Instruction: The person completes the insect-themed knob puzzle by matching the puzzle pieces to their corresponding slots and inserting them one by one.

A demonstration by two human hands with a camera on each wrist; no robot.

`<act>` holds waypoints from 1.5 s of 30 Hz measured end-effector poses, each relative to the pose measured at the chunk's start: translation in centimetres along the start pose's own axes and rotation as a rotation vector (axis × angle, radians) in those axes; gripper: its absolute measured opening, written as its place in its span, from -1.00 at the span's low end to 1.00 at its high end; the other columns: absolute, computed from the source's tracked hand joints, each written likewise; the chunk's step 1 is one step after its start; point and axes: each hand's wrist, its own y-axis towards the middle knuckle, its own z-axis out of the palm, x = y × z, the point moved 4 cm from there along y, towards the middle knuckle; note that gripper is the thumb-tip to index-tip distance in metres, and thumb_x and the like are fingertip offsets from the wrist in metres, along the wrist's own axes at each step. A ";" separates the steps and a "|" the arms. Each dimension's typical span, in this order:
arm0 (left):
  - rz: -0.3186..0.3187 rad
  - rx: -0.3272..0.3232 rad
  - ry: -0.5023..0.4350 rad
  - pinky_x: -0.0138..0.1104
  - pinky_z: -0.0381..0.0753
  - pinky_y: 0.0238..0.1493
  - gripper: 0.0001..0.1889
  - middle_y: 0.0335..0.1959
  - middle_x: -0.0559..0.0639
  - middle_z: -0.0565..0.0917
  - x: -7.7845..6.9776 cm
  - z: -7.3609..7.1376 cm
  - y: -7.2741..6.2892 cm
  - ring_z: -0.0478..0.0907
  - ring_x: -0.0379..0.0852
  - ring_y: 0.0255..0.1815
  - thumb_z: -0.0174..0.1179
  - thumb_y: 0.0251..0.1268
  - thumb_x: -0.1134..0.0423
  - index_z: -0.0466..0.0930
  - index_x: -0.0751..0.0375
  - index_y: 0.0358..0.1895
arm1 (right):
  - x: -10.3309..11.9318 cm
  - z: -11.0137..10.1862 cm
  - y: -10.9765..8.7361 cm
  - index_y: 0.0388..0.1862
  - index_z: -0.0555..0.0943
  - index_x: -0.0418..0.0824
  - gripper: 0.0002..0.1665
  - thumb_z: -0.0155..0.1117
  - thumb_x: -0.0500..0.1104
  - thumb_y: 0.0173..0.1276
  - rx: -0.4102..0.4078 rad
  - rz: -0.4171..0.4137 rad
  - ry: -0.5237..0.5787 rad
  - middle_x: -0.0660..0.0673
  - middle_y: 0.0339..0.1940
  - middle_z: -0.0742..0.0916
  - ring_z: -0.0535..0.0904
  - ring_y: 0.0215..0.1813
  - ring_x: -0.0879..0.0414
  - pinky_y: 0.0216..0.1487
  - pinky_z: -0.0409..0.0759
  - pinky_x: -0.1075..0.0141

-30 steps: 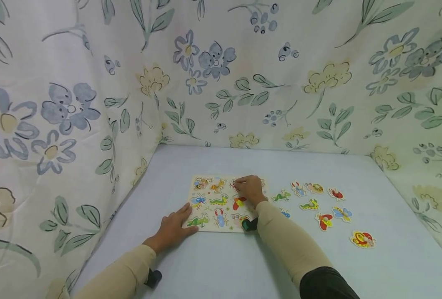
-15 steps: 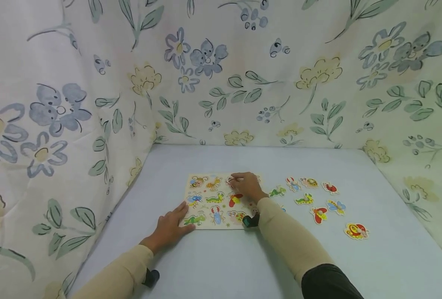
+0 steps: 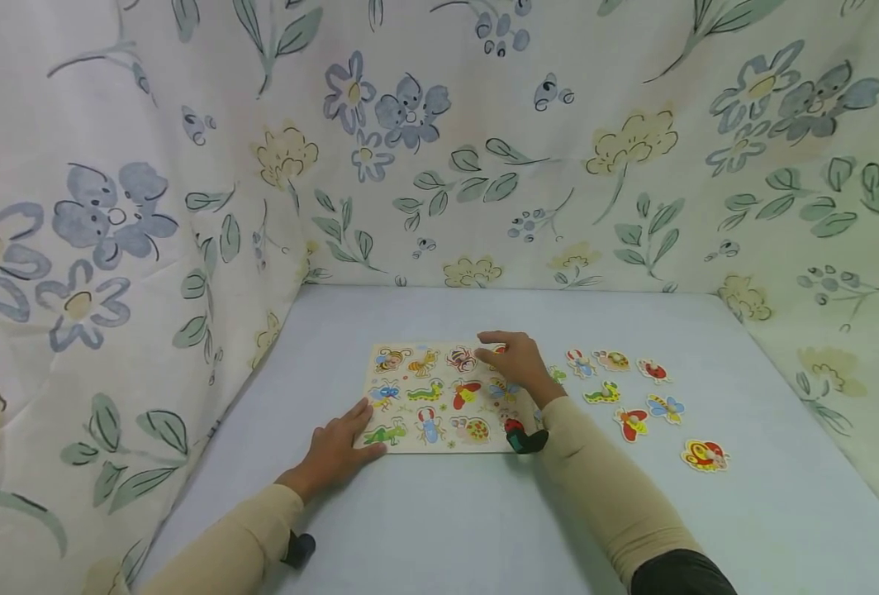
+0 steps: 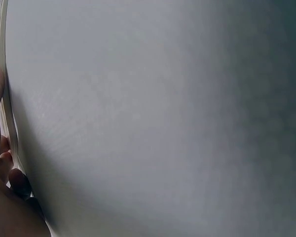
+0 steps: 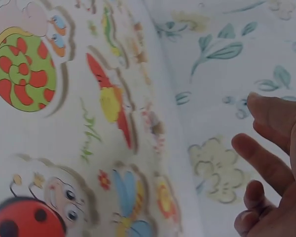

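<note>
3-row puzzle board [image 3: 445, 413] touched at left edge by left hand [image 3: 331, 454], fingers spread; right hand [image 3: 521, 364] held above, fingertips apart.

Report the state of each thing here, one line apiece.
Puzzle board: flat on the table
Left hand: touching the board's left side
Right hand: over the board, fingers apart, empty
Loose pieces: off the board, lying to its right
Green piece: loose, partly hidden
Floral curtain: hanging behind the table
</note>
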 end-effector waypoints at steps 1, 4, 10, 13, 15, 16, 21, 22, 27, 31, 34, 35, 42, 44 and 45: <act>0.002 0.000 0.000 0.06 0.20 0.03 -0.12 0.51 0.01 0.11 -0.1 0.0 0.0 0.21 0.18 0.39 0.25 0.19 -0.22 0.21 0.23 0.46 | 0.3 -0.5 -0.3 0.10 0.68 -0.13 -0.56 0.37 0.02 0.29 -0.012 -0.018 0.002 -0.12 -0.04 0.72 0.44 -0.42 0.03 -0.40 0.43 0.21; 0.007 0.003 -0.007 0.08 0.19 0.06 -0.12 0.51 0.02 0.10 -0.2 -0.1 0.0 0.18 0.18 0.41 0.24 0.20 -0.22 0.20 0.24 0.46 | 1.1 -2.1 -1.5 0.06 0.70 -0.10 -0.59 0.39 0.02 0.28 -0.046 -0.041 0.043 -0.10 -0.10 0.72 0.36 -0.43 -0.01 -0.48 0.32 0.21; 0.010 -0.001 -0.003 0.08 0.20 0.05 -0.12 0.51 0.01 0.10 -0.4 -0.2 0.0 0.18 0.18 0.41 0.24 0.20 -0.23 0.20 0.24 0.46 | 1.8 -5.0 -3.8 0.03 0.72 -0.13 -0.60 0.40 0.00 0.27 -0.106 -0.098 0.080 -0.07 0.06 0.70 0.43 -0.07 -0.12 -0.22 0.37 0.09; 0.011 0.000 0.001 0.05 0.21 0.00 -0.11 0.51 0.02 0.11 -0.4 -0.1 0.0 0.20 0.19 0.40 0.24 0.19 -0.24 0.21 0.24 0.46 | 1.9 -6.5 -5.2 0.03 0.71 -0.13 -0.61 0.40 0.01 0.27 -0.133 -0.117 0.075 -0.06 0.05 0.70 0.43 -0.04 -0.06 -0.12 0.36 0.04; 0.011 0.003 0.002 0.04 0.22 -0.01 -0.11 0.51 0.02 0.11 -0.4 0.0 0.0 0.20 0.19 0.39 0.23 0.18 -0.25 0.21 0.23 0.46 | 1.9 -7.6 -6.2 0.03 0.71 -0.14 -0.61 0.40 0.00 0.27 -0.156 -0.136 0.074 -0.06 0.03 0.71 0.43 -0.06 -0.02 -0.05 0.34 0.02; 0.011 0.005 0.002 0.04 0.22 -0.01 -0.10 0.51 0.02 0.11 -0.4 0.1 0.0 0.20 0.19 0.39 0.23 0.18 -0.25 0.21 0.23 0.46 | 1.9 -8.2 -6.8 0.03 0.71 -0.15 -0.61 0.40 0.00 0.27 -0.171 -0.147 0.074 -0.08 0.00 0.72 0.43 -0.10 -0.02 -0.05 0.34 0.01; 0.020 0.004 -0.002 0.05 0.21 0.01 -0.10 0.51 0.03 0.11 -0.2 0.3 -0.1 0.21 0.20 0.39 0.22 0.18 -0.27 0.21 0.24 0.45 | 0.7 -10.7 -9.6 0.04 0.70 -0.17 -0.61 0.40 -0.05 0.27 -0.246 -0.156 0.087 -0.13 -0.05 0.72 0.37 -0.21 -0.07 -0.10 0.35 0.05; 0.021 0.004 -0.002 0.04 0.21 0.00 -0.10 0.51 0.03 0.11 -0.2 0.3 -0.1 0.21 0.20 0.39 0.22 0.18 -0.27 0.21 0.24 0.45 | 0.4 -11.1 -10.1 0.04 0.70 -0.18 -0.62 0.40 -0.07 0.28 -0.259 -0.151 0.088 -0.13 -0.05 0.72 0.37 -0.21 -0.06 -0.11 0.34 0.05; 0.026 -0.001 0.000 0.01 0.23 -0.03 -0.11 0.50 0.05 0.13 -0.1 0.2 -0.1 0.23 0.22 0.38 0.24 0.18 -0.25 0.23 0.26 0.44 | -1.4 -13.1 -12.2 0.05 0.70 -0.19 -0.61 0.38 -0.06 0.30 -0.313 -0.088 0.073 -0.14 0.05 0.70 0.41 -0.06 0.01 -0.03 0.34 -0.03; 0.025 -0.009 -0.007 0.04 0.24 -0.02 -0.12 0.50 0.06 0.12 -0.1 0.1 0.1 0.22 0.24 0.38 0.26 0.18 -0.21 0.23 0.28 0.43 | -2.4 -14.3 -13.4 0.05 0.69 -0.21 -0.58 0.36 0.00 0.32 -0.334 -0.036 0.049 -0.15 0.11 0.67 0.41 0.10 -0.02 0.08 0.32 -0.17; 0.010 -0.002 0.000 0.06 0.23 0.01 -0.11 0.51 0.04 0.10 0.1 0.1 0.2 0.19 0.23 0.40 0.25 0.18 -0.22 0.21 0.26 0.44 | -3.1 -15.2 -14.2 0.03 0.70 -0.25 -0.56 0.35 0.02 0.32 -0.358 -0.002 0.054 -0.17 0.12 0.66 0.39 0.16 -0.06 0.09 0.30 -0.19; 0.006 0.001 0.003 0.07 0.23 0.02 -0.11 0.51 0.04 0.10 0.1 0.1 0.2 0.18 0.23 0.40 0.25 0.18 -0.23 0.21 0.26 0.45 | -3.4 -15.4 -14.5 0.03 0.70 -0.25 -0.56 0.35 0.02 0.31 -0.370 0.014 0.054 -0.17 0.13 0.66 0.39 0.17 -0.05 0.09 0.30 -0.17; 0.000 0.010 -0.001 0.06 0.23 0.01 -0.11 0.51 0.05 0.10 0.1 0.4 0.1 0.18 0.22 0.40 0.26 0.18 -0.23 0.21 0.26 0.45 | -6.2 -17.4 -17.4 0.03 0.70 -0.24 -0.53 0.34 0.07 0.32 -0.459 0.155 -0.010 -0.14 0.11 0.68 0.39 0.08 0.12 0.02 0.32 0.12; 0.006 0.004 -0.003 0.06 0.23 0.01 -0.11 0.51 0.05 0.11 -0.1 0.4 0.1 0.19 0.23 0.40 0.27 0.17 -0.22 0.22 0.27 0.44 | -7.1 -17.9 -18.3 0.02 0.70 -0.24 -0.52 0.34 0.09 0.31 -0.476 0.202 -0.007 -0.11 0.09 0.69 0.38 0.08 0.15 0.01 0.29 0.18; 0.008 0.000 -0.004 0.07 0.23 0.01 -0.11 0.51 0.05 0.11 -0.1 0.4 0.2 0.19 0.23 0.40 0.27 0.17 -0.21 0.22 0.27 0.44 | -7.6 -18.1 -18.8 0.02 0.70 -0.24 -0.51 0.33 0.10 0.31 -0.484 0.225 -0.004 -0.09 0.09 0.69 0.38 0.09 0.13 0.00 0.28 0.20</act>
